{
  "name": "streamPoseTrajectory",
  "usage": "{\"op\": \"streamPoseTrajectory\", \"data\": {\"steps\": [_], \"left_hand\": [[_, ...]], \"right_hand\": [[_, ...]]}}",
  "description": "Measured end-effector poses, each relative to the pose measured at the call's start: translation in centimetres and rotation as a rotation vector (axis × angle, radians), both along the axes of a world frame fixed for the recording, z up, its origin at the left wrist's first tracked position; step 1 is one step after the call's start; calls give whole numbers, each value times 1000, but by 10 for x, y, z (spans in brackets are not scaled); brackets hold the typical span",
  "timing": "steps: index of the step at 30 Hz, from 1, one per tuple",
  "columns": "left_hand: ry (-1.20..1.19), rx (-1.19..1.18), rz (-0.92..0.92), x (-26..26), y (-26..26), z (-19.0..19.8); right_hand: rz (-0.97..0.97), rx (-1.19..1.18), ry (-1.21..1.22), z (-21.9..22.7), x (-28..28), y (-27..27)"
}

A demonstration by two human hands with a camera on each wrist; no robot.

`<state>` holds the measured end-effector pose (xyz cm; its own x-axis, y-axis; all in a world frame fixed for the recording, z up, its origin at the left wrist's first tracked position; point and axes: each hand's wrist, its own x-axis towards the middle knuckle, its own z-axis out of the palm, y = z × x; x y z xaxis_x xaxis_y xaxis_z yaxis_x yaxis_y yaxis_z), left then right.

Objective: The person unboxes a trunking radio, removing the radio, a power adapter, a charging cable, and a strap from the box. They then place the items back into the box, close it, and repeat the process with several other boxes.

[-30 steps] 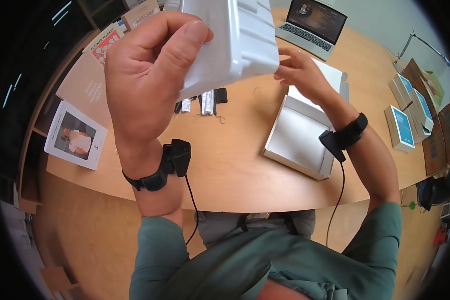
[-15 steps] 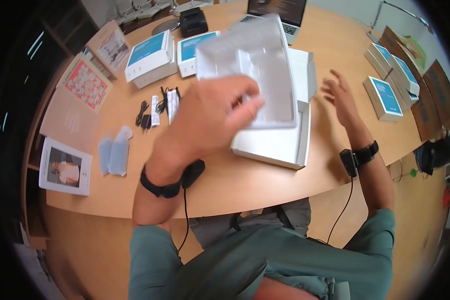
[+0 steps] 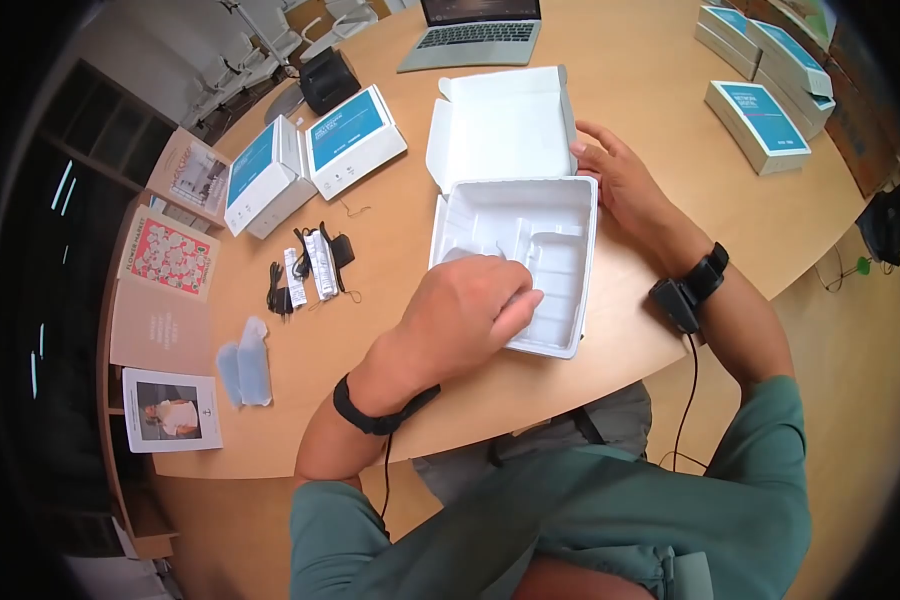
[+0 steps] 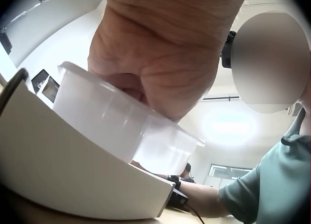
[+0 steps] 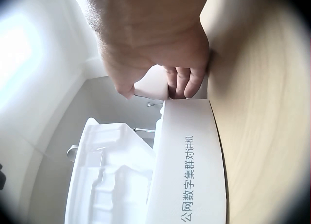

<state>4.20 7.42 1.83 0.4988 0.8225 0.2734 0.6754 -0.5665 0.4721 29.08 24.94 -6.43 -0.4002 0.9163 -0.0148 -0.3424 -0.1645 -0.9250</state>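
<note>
Your left hand is gripping the white plastic tray, fingers curled in at its near left part. Your knuckles are hiding the fingertips in the head view and the tray wall is blocking them in the left wrist view, so I can't tell which bit you're pinching. The tray is sitting over the open white box, rim standing well above the box wall; how deep it's going is hard to say, since it's covering the box's inside.

Your right hand is reaching round the far right corner, beside the opened lid, with the fingers bent and the thumb apart from them. Something pale is showing between, but I can't tell if you're actually holding it. The right wrist view is cutting off tray and box at the bottom.

Off to the left, the cables are looking too small and tangled to sort out.
</note>
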Motion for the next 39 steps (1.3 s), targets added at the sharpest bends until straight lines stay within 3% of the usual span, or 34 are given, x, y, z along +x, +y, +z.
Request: {"op": "streamPoseTrajectory", "data": {"steps": [5,12,14,16,17,19,20,22,24,26,27,29,30,32,35,39], "left_hand": [[221,-108,120,-3,8,-12],[170,-124,-1,-5,12,-13],[-33,-146,293,-23,18,7],[-374,-102,465,-54,38,-1],[-376,-101,465,-64,48,-6],[-700,-84,575,-82,67,-15],[-703,-80,581,-91,72,-20],[-1217,-418,283,-101,75,-23],[-1281,-365,286,-93,72,-26],[-1324,-335,407,-88,68,-27],[-1326,-337,406,-91,68,-24],[-686,-434,554,-103,65,-16],[-688,-437,551,-106,64,-13],[-468,-455,506,-110,60,-6],[-517,-549,450,-104,56,5],[-452,-463,389,-94,52,5]], "right_hand": [[18,17,5,2,0,-3],[63,53,14,5,0,-6],[62,69,9,2,1,-4],[57,86,0,4,3,-8],[125,125,34,12,2,-13],[201,171,65,18,0,-15],[209,265,3,17,0,-14],[224,356,-62,16,2,-13],[380,315,35,16,6,-13],[381,330,-65,13,9,-8],[380,345,-165,11,11,-5],[338,353,-282,18,12,-10],[298,363,-394,22,13,-12],[323,376,-415,26,18,-12],[363,433,-418,25,20,-12],[314,484,-347,22,14,-13]]}}
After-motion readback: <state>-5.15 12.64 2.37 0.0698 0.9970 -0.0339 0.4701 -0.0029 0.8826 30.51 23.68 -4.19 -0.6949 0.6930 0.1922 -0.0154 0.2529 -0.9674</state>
